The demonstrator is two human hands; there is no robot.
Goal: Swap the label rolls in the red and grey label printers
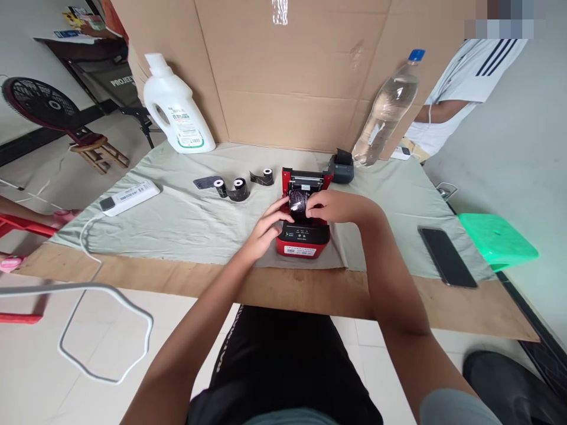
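Note:
A small red and black printer (303, 241) stands on the cloth with its lid open. Over its open bay sits a dark paper roll (297, 202). My left hand (267, 227) grips the roll from the left, fingers curled round it. My right hand (330, 206) pinches the roll from the right. Three more dark rolls (239, 189) lie on the cloth to the left of the printer, some partly unwound.
A grey-green cloth (186, 218) covers a wooden board. On it are a white detergent jug (175, 109), a clear water bottle (387, 109), a small dark printer (342, 166), a power strip (129, 198) and a phone (447, 257). Another person's sleeve (469, 77) shows at right.

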